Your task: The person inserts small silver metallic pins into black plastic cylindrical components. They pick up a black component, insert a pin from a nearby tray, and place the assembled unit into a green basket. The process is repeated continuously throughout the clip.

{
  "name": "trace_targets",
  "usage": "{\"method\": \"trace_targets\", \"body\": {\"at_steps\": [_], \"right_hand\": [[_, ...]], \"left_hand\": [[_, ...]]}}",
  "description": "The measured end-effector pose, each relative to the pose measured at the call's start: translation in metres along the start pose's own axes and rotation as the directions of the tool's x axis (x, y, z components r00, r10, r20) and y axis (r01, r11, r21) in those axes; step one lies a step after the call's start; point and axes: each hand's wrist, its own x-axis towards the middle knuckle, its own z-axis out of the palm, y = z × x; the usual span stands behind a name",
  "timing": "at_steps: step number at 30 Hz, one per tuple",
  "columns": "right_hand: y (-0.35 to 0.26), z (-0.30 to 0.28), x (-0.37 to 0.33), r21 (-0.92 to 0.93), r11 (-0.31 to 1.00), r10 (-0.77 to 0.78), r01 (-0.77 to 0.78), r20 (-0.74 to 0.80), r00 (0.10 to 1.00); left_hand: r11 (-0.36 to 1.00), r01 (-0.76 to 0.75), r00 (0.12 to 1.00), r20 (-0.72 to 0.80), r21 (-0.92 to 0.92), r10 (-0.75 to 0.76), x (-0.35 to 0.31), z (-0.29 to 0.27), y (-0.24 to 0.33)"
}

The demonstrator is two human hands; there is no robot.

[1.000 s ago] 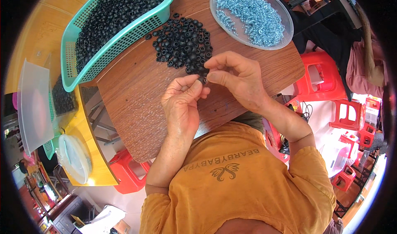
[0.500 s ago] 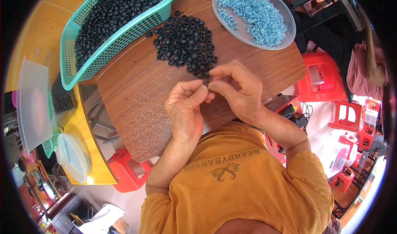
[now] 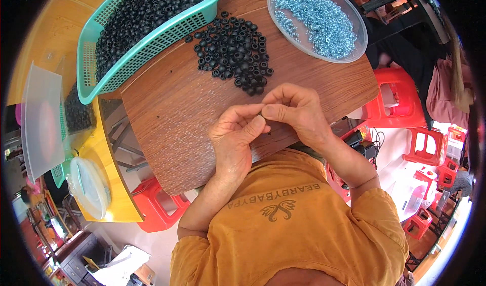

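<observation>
Left hand [image 3: 233,134] and right hand [image 3: 298,115] brought together at the fingertips, on the wearer's side of the black bead pile [image 3: 233,56].
Thumbs and forefingers pinch a small dark piece [image 3: 261,114], mostly hidden by the fingers; its form cannot be told. Relative to the pile: brown table [image 3: 167,114] beneath; green basket [image 3: 164,42] of black beads to the left; clear round dish [image 3: 302,35] to the right, holding pale blue beads [image 3: 331,25].
</observation>
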Motion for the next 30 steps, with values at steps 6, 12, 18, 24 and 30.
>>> {"method": "trace_targets", "body": {"at_steps": [6,12,18,24,30], "right_hand": [[0.001,-0.012,0.006,-0.360,0.903,-0.298,0.234,-0.133,0.945],[0.004,-0.023,0.027,-0.795,0.467,-0.634,0.388,0.006,0.774],[0.004,0.000,0.035,-0.761,0.272,-0.738,0.588,0.227,0.636],[0.013,0.041,0.068,-0.767,-0.009,-0.728,0.641,0.445,0.521],[0.019,0.051,0.086,-0.764,-0.301,-0.614,0.570,0.613,0.497]], "left_hand": [[0.993,0.099,0.995,-0.015,-0.059,-0.100,0.002,-0.008,0.002],[0.998,0.041,0.999,0.025,-0.057,-0.040,0.004,-0.012,0.009],[0.987,0.041,0.999,-0.017,-0.155,-0.044,0.005,-0.024,0.016],[0.979,-0.044,0.994,-0.111,-0.199,0.022,-0.002,-0.042,0.020],[0.978,-0.057,0.992,-0.119,-0.200,0.034,-0.003,-0.042,0.023]]}}
